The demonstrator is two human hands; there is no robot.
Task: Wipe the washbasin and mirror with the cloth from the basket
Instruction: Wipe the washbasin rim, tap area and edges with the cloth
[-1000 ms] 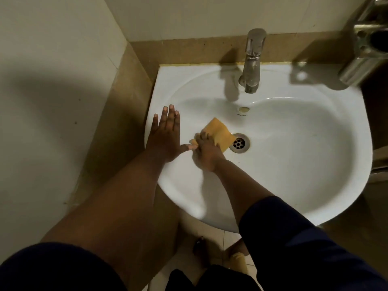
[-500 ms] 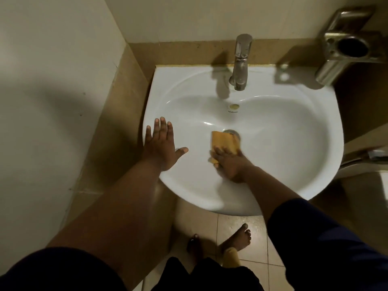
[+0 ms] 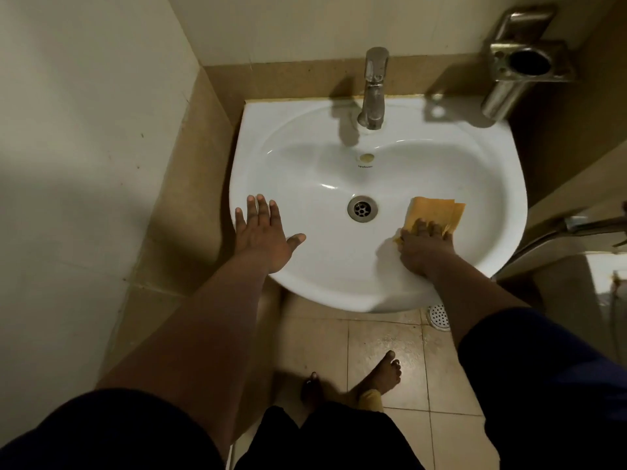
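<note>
A white washbasin [image 3: 475, 157] fills the middle of the view, with a metal drain [image 3: 362, 208] at its centre. A folded yellow-orange cloth [image 3: 436, 210] lies on the right inner slope of the bowl. My right hand [image 3: 422, 247] presses on the cloth's near edge, fingers laid over it. My left hand [image 3: 263, 232] rests flat on the left rim of the basin, fingers spread. The mirror and basket are out of view.
A chrome tap [image 3: 374, 89] stands at the back of the basin. A metal wall holder [image 3: 522, 62] hangs at the upper right. A wall runs close on the left. Tiled floor, a floor drain [image 3: 438, 317] and my bare feet [image 3: 380, 374] are below.
My right hand has slid the cloth from left of the drain, over it, to the right side of the bowl. My left hand stayed on the left rim.
</note>
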